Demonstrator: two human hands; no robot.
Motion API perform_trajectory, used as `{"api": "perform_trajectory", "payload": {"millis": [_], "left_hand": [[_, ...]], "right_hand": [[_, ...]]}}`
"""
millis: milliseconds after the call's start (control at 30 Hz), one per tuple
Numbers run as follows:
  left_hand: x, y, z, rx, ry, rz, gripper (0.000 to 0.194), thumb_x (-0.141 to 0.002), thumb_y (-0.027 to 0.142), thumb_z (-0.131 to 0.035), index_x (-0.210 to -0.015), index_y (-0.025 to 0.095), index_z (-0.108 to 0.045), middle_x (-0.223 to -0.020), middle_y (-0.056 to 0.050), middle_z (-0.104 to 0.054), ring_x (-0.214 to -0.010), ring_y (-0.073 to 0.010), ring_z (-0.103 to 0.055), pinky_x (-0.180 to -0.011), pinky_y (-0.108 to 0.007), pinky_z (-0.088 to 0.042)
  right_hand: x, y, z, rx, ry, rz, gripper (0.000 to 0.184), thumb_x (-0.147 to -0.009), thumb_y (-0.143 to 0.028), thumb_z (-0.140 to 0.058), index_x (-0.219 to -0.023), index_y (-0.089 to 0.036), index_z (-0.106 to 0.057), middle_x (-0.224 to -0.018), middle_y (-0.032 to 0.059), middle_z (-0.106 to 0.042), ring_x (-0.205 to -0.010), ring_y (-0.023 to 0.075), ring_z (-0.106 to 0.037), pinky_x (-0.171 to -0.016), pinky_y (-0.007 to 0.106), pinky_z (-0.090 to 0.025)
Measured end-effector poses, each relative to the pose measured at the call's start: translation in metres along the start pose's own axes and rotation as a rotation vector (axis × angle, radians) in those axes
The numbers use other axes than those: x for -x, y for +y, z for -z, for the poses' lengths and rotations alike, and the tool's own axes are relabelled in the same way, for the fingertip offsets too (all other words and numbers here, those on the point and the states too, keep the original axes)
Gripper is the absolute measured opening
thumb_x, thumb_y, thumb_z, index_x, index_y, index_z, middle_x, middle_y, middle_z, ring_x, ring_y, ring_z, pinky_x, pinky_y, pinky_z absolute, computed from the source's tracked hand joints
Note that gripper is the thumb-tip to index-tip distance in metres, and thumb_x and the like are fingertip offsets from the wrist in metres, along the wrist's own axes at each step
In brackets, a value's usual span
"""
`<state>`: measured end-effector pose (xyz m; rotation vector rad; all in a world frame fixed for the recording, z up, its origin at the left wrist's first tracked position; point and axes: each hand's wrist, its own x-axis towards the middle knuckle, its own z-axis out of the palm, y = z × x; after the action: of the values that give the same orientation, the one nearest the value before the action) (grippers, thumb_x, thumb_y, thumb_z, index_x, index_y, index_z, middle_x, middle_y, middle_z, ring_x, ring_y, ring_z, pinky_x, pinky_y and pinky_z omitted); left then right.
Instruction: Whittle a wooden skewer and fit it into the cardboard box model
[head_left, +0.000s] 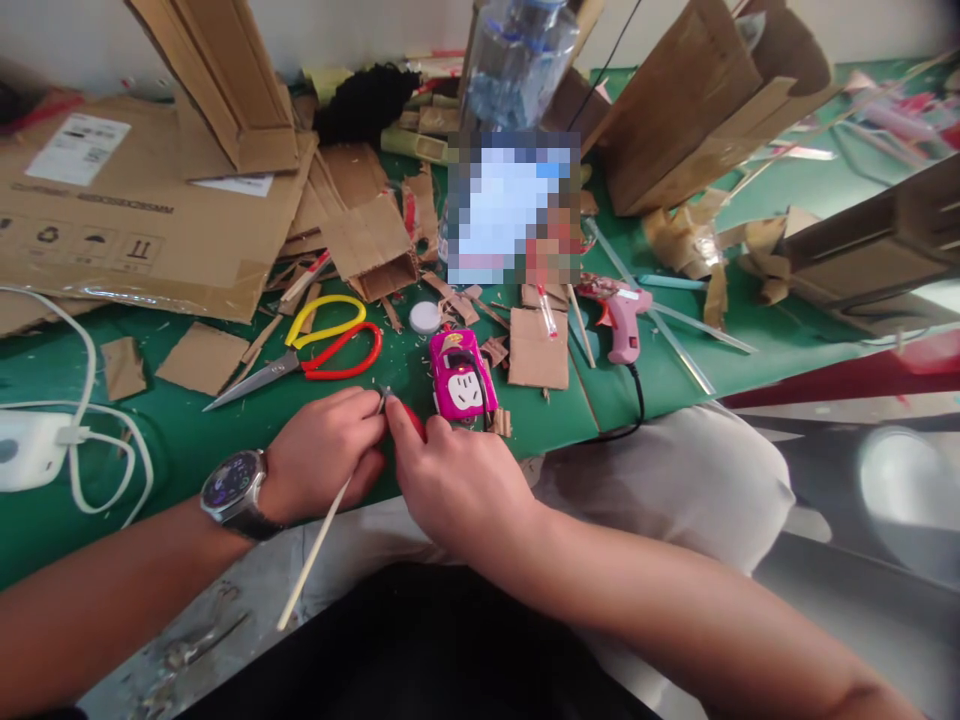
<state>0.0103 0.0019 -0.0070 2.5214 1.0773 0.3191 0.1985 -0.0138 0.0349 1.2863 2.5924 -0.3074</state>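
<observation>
My left hand (324, 452), with a watch (234, 490) on its wrist, is closed round a thin wooden stick (311, 555) that slants down toward me. My right hand (457, 480) is closed on a small red-handled tool (411, 418) whose metal tip meets the top of the stick at my left fingertips. Both hands sit at the near edge of the green mat (187, 420). A pink toy car (459, 373) lies just beyond my right hand.
Scissors (307, 355) with yellow and red handles lie behind my left hand. A pink glue gun (622, 320), a white cap (425, 317), cardboard scraps (538, 348), a plastic bottle (517, 60) and flattened boxes (112, 200) crowd the mat. A white charger (30, 450) with cable lies left.
</observation>
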Motion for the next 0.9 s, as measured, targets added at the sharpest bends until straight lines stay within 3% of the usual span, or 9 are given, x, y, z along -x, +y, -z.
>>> {"api": "perform_trajectory", "payload": {"millis": [167,400,500,600,733,900], "left_hand": [[0.0,0.001,0.0,0.058,-0.005,-0.012,0.016,-0.083,0.016,-0.047,-0.082,0.016,-0.063,-0.084,-0.009,-0.061,-0.08,-0.0238,-0.056,-0.072,-0.038,-0.05],[-0.002,0.002,0.008,-0.007,0.06,0.019,0.021,-0.092,0.018,-0.046,-0.075,0.018,-0.058,-0.077,-0.006,-0.055,-0.073,-0.0211,-0.052,-0.066,-0.036,-0.045],[-0.003,0.001,0.006,-0.034,0.05,0.039,0.028,-0.1,0.025,-0.045,-0.077,0.018,-0.059,-0.078,-0.006,-0.056,-0.076,-0.0205,-0.054,-0.069,-0.035,-0.046],[-0.005,0.002,0.001,-0.115,0.051,0.049,0.025,-0.1,0.02,-0.045,-0.08,0.018,-0.06,-0.079,-0.005,-0.059,-0.076,-0.0194,-0.056,-0.069,-0.033,-0.046],[-0.009,0.009,0.002,-0.251,-0.031,0.071,0.014,-0.094,0.014,-0.05,-0.097,0.016,-0.063,-0.086,-0.007,-0.066,-0.082,-0.0229,-0.06,-0.067,-0.035,-0.047],[-0.017,0.023,0.008,-0.269,-0.129,0.07,0.015,-0.097,0.025,-0.053,-0.095,0.016,-0.066,-0.087,-0.008,-0.067,-0.083,-0.026,-0.063,-0.065,-0.038,-0.048]], "right_hand": [[-0.002,0.004,-0.007,-0.01,0.036,0.005,0.057,-0.1,-0.022,-0.039,-0.155,-0.006,-0.037,-0.086,0.0144,-0.071,-0.064,0.0216,-0.07,-0.05,0.027,-0.048],[0.007,0.021,0.0,-0.166,0.116,-0.093,0.053,-0.103,-0.039,-0.039,-0.154,-0.025,-0.042,-0.093,0.0095,-0.074,-0.068,0.021,-0.071,-0.056,0.027,-0.045],[0.013,0.027,0.003,-0.232,0.106,-0.08,0.056,-0.103,-0.041,-0.04,-0.157,-0.026,-0.039,-0.103,0.0102,-0.074,-0.076,0.0212,-0.072,-0.062,0.029,-0.048],[0.016,0.029,0.003,-0.229,0.065,-0.076,0.057,-0.103,-0.04,-0.04,-0.158,-0.027,-0.036,-0.108,0.0112,-0.073,-0.08,0.0229,-0.072,-0.068,0.032,-0.051],[0.018,0.028,0.002,-0.204,0.024,-0.083,0.055,-0.105,-0.037,-0.038,-0.159,-0.027,-0.033,-0.114,0.014,-0.072,-0.085,0.0246,-0.072,-0.077,0.037,-0.054],[0.022,0.03,0.001,-0.224,0.05,-0.077,0.054,-0.105,-0.036,-0.037,-0.158,-0.025,-0.034,-0.12,0.0152,-0.071,-0.085,0.0247,-0.073,-0.076,0.036,-0.055]]}}
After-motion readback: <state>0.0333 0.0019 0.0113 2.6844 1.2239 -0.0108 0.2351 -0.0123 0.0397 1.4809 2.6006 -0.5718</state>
